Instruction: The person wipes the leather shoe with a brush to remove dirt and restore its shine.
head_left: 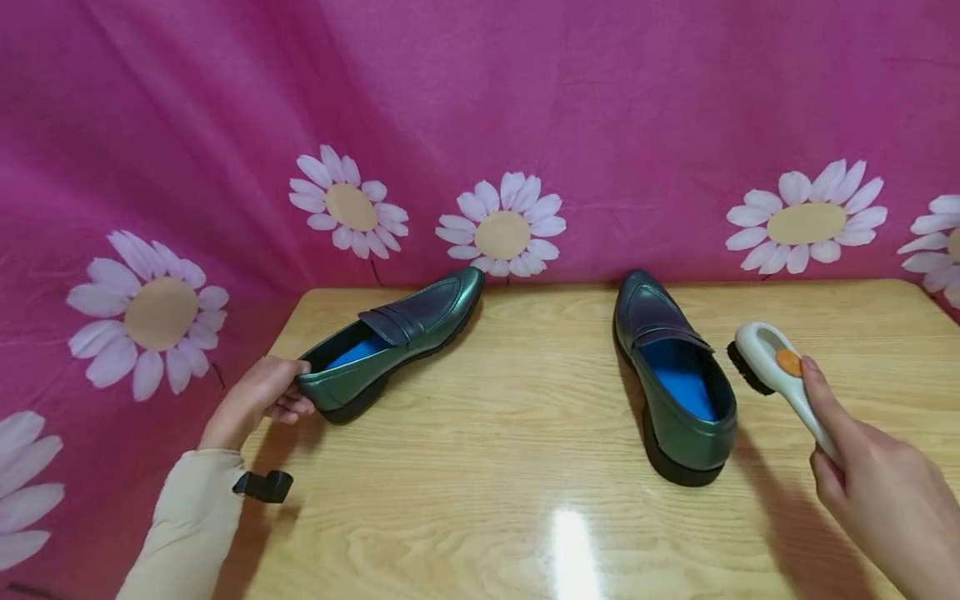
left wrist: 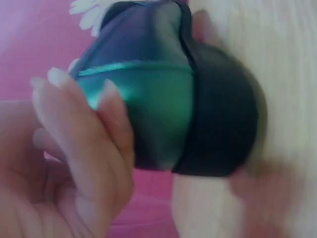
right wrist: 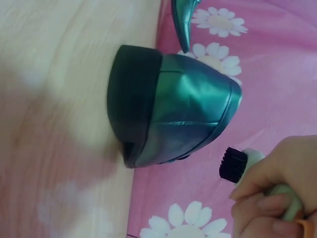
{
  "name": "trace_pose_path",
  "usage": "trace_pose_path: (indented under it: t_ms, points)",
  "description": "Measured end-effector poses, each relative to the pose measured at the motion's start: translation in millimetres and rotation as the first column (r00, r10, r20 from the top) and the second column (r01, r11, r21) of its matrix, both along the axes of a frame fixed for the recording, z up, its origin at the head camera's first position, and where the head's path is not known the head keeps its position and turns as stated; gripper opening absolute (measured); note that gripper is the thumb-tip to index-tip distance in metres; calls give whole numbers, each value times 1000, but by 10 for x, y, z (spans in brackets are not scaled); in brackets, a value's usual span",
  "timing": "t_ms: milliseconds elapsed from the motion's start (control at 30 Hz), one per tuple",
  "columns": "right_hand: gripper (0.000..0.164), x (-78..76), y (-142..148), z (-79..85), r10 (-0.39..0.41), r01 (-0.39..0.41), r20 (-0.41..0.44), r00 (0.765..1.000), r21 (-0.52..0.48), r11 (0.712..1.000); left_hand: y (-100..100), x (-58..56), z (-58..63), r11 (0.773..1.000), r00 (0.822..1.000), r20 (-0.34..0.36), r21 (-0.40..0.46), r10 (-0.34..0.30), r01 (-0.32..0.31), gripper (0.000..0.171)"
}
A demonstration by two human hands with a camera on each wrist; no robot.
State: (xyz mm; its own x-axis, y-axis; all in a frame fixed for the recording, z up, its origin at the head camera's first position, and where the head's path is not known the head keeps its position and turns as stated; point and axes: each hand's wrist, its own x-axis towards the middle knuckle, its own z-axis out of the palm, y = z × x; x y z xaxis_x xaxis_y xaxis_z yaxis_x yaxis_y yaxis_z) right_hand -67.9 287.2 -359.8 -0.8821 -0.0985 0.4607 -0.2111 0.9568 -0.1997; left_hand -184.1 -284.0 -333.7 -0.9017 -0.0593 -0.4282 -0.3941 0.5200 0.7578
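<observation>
At the left, a dark green loafer [head_left: 352,382] with a blue insole points its toe toward the back of the table. My left hand [head_left: 262,396] pinches the rim at its heel, thumb at the opening; the left wrist view shows that heel [left wrist: 158,106] close up. A matching loafer [head_left: 693,442] stands on the table right of centre, heel toward me. My right hand [head_left: 885,475] grips a shoe brush [head_left: 767,350] by its white handle, index finger by an orange button. Its black bristles [right wrist: 233,164] hang just right of this loafer, apart from it.
Both shoes are over a light wooden table [head_left: 495,458]. A pink cloth [head_left: 600,100] printed with large white daisies hangs right behind the table and along its left side. A small black strap piece [head_left: 262,486] sits at my left sleeve.
</observation>
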Motion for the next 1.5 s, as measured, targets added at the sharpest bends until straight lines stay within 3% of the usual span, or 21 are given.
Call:
trace_pose_path:
  t_ms: [267,500,767,900,967,1067,1167,1233,1333,1500]
  points:
    - [97,24,27,-79,-27,28,34,999,-21,999,37,-35,-20,1000,1000,-18,-23,-20,20,31]
    - [97,35,44,-97,-22,23,45,999,-25,999,15,-109,15,993,996,2,-73,-93,93,41]
    - [98,57,40,-89,-65,67,50,997,-38,997,54,-221,-1,998,995,-87,35,51,-48,27]
    - [98,67,45,-96,-74,77,51,996,-41,996,65,-296,-37,999,991,-124,13,54,-53,32]
    - [98,66,48,-100,-73,75,46,996,-40,996,68,-315,-45,1000,991,-132,10,26,-25,33]
    - [98,60,56,-107,-67,68,47,997,-38,997,54,-307,-21,996,987,-135,6,-86,87,31]
    - [97,61,66,-121,-57,58,43,997,-43,997,32,-288,18,975,970,-125,55,-206,214,28]
    - [97,64,74,-133,-51,53,41,998,-46,998,20,-285,35,960,962,-107,95,-253,263,29]
    - [96,51,81,-137,-40,43,49,998,-50,998,6,-310,38,949,954,-106,112,-282,293,29]
    - [96,48,86,-125,-59,65,116,992,-48,997,-4,-378,3,965,957,-137,27,-256,262,24]
